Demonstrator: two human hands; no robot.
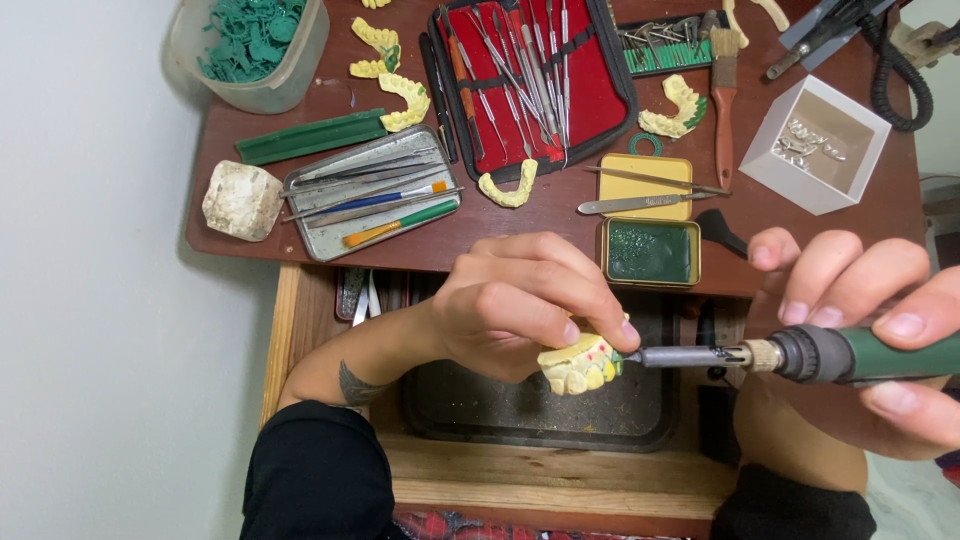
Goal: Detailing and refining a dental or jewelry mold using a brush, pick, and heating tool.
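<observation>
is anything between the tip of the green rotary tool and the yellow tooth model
Nothing visible. The right hand holds the green rotary handpiece, and its metal tip reaches straight to the yellow dental cast pinched in the left hand. The left fingertips sit just above the contact point, not across it.

Dental cast (578, 365) between left hand (520, 300) and rotary tool (800, 353), above tray (520, 415).

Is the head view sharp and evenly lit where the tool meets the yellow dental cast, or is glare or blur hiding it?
Head view: the dental cast and rotary tool are sharp under soft, even light; no glare at the tip. The right hand runs out of the frame's edge; the left hand shades the dark tray below.
</observation>
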